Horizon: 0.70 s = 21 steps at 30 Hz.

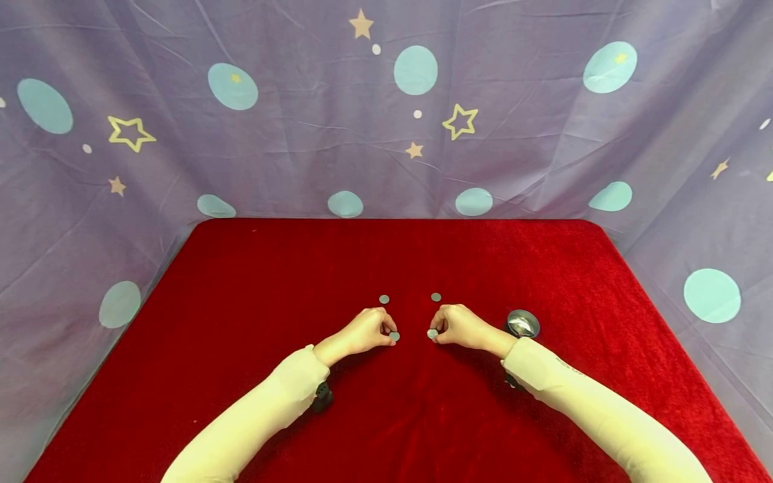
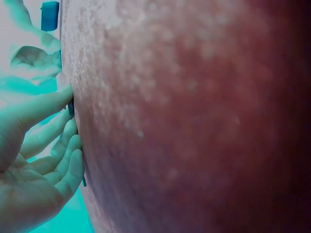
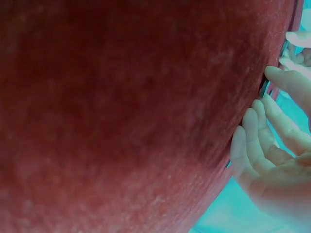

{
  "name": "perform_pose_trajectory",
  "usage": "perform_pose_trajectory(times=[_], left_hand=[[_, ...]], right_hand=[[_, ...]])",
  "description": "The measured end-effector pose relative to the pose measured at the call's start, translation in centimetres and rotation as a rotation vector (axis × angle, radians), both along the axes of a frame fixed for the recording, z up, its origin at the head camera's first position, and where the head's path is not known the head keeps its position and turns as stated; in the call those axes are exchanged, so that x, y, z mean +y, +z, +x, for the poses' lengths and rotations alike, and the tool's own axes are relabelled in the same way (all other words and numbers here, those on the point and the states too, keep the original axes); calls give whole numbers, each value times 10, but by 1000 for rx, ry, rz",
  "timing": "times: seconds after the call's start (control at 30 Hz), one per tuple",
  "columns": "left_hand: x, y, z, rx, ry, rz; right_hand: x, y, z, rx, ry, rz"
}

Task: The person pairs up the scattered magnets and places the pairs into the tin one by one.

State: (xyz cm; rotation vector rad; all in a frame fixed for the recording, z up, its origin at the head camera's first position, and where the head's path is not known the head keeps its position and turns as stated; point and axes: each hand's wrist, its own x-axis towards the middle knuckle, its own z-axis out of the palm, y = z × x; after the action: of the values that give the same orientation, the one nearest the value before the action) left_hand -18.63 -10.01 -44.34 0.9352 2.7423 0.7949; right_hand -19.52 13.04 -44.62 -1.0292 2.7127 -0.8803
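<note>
On the red cloth, my left hand point(image 1: 367, 330) pinches a small grey disc point(image 1: 394, 336) between thumb and index finger. Facing it, my right hand point(image 1: 464, 327) pinches another grey disc point(image 1: 432, 333) the same way. Beyond the left hand lies a third disc point(image 1: 384, 299), and beyond the right hand a fourth one point(image 1: 436, 297). In the left wrist view the left hand point(image 2: 43, 150) has its fingertips at the cloth, a thin disc edge point(image 2: 71, 108) between them. The right wrist view shows the right hand point(image 3: 277, 141) with a disc edge point(image 3: 265, 88) at its fingertips.
A shiny metal bowl point(image 1: 523, 324) stands beside my right wrist. The red cloth point(image 1: 302, 268) covers the table up to a patterned curtain point(image 1: 314, 100) behind and at both sides.
</note>
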Motion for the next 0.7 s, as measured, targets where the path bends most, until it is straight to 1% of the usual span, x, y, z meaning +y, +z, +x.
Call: perform_pose_trajectory(times=[0.27,0.4,0.6,0.7], left_hand=[[7,-2,0,-3,-4,4],[10,-2,0,3,-6,-7],[14,0,-1,-19,-16,-11],[16,0,-1,-12,-24,-9]], right_hand=[[-4,-1,-1,1,3,5],[-6,-1,0,1,11,3],[-8,0,-1,8,12,8],[-9,-1,-2,13,17,10]])
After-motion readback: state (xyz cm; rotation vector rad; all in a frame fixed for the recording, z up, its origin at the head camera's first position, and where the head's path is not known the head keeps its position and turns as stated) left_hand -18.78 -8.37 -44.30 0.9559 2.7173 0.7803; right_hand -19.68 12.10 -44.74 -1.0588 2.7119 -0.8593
